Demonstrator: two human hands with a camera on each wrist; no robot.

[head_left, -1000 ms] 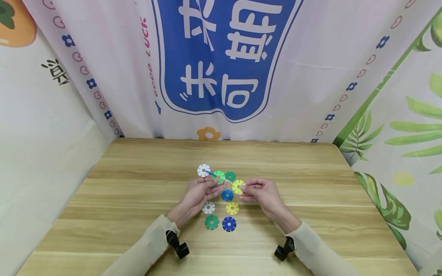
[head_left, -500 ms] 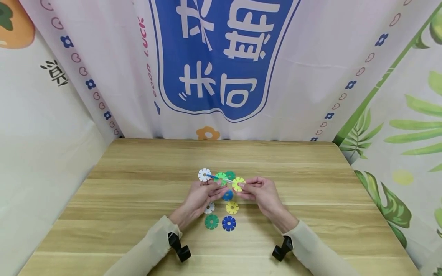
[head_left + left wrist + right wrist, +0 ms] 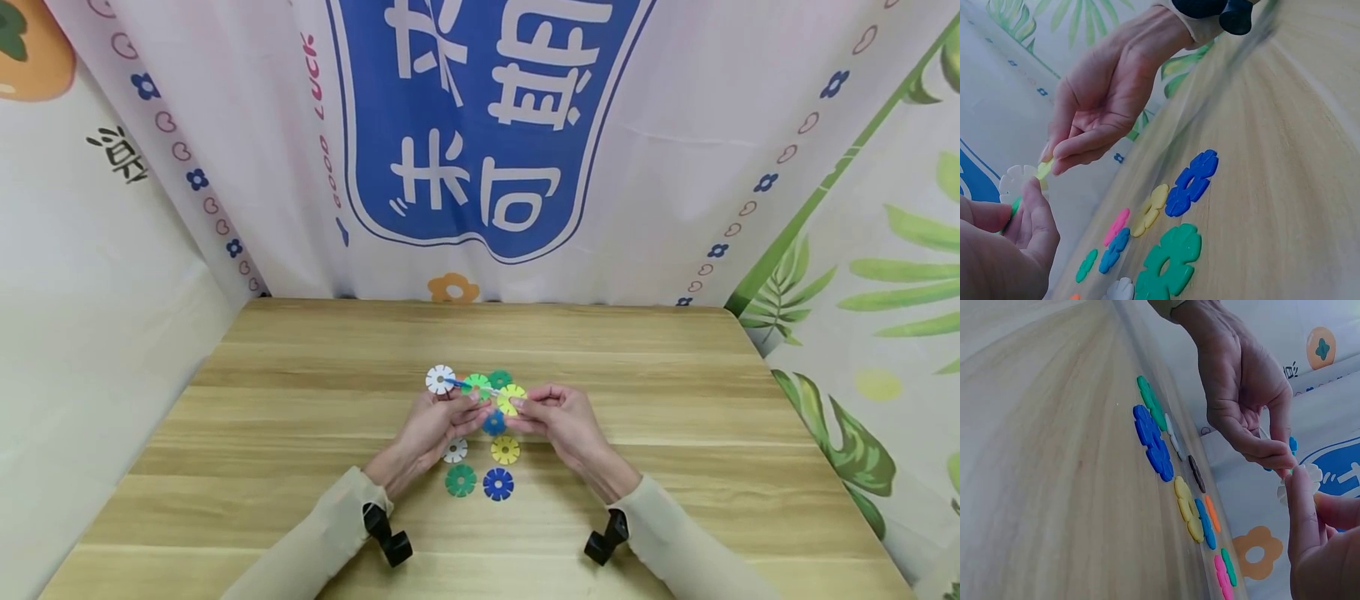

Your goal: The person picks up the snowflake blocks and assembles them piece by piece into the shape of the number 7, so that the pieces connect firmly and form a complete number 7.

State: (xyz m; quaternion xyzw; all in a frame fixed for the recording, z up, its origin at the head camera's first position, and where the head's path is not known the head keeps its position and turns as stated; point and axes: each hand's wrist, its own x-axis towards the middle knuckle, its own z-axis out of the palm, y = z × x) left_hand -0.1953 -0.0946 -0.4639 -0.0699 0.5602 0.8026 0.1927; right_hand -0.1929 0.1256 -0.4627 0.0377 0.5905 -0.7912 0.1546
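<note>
Between thumb and fingers my left hand [image 3: 435,429] pinches a light green notched plastic disc [image 3: 476,384]. It belongs to a linked chain of snowflake discs: a white disc [image 3: 440,379] stands at the chain's left end, a blue disc [image 3: 456,383] seen edge-on comes after it, and another white disc [image 3: 1017,183] sticks out on the right. My right hand [image 3: 570,425] pinches a yellow-green disc [image 3: 512,399] right at that white disc's edge. Fingers partly cover the light green and yellow-green discs. Both hands are raised over the table.
Loose discs lie flat on the wooden table [image 3: 300,417] below the hands: dark green [image 3: 461,481], dark blue [image 3: 498,484], yellow [image 3: 506,450], white [image 3: 454,451], blue [image 3: 494,423], green [image 3: 500,379], pink [image 3: 1117,226], orange [image 3: 1212,514] and dark brown [image 3: 1196,474]. A printed curtain [image 3: 675,167] hangs behind.
My right hand has shifted slightly left and up in the head view, bringing the yellow-green disc closer to the chain. The chain's left end has dipped a little; both grips stay the same.
</note>
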